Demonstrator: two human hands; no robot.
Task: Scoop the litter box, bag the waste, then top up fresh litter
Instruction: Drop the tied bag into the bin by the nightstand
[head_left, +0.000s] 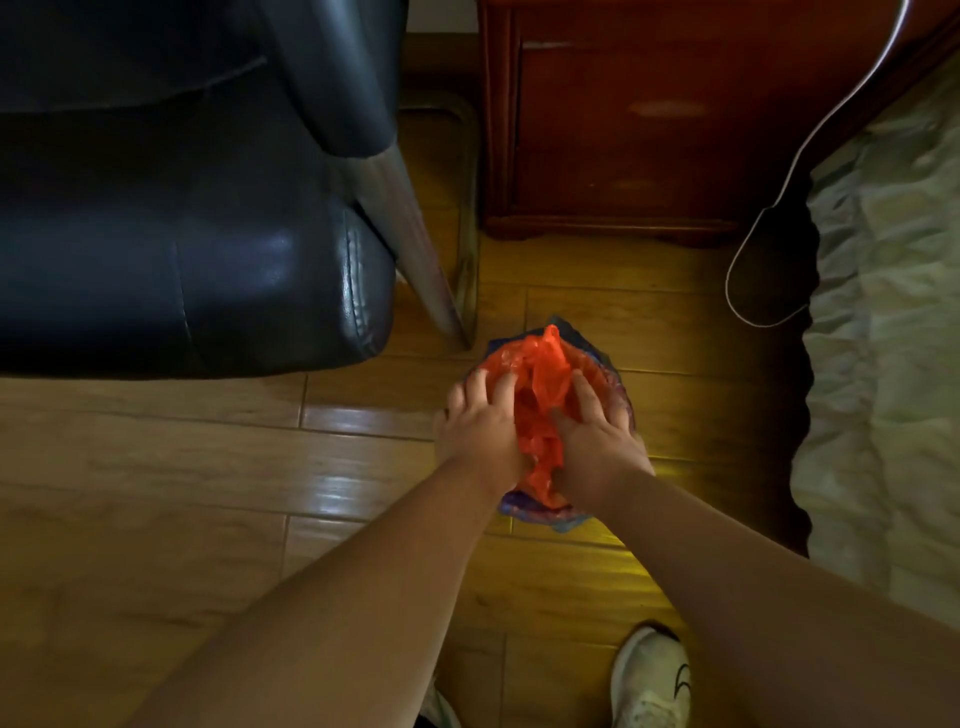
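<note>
**Two hands in one orange bag on the floor**

Here, the wooden floor (156, 467) fills most of the view. One dark leather armchair (182, 234) takes the upper left, with a metal leg beside its arm. One reddish wooden cabinet (613, 130) stands at the top, and one bed with a pale cover (893, 338) runs down the right edge. One thin white cable (769, 244) loops down between cabinet and bed.

Near the middle, one orange plastic bag (545, 395) sits on the floor, set inside a blue-rimmed container (540, 514) that shows only at its edges. Two bare hands reach into it: the left hand (480, 431) has fingers curled into the bag's left side, gripping the plastic, and the right hand (597, 441) presses and clutches the right side. One white shoe (652, 680) stands at the bottom, just beside the right forearm.
</note>
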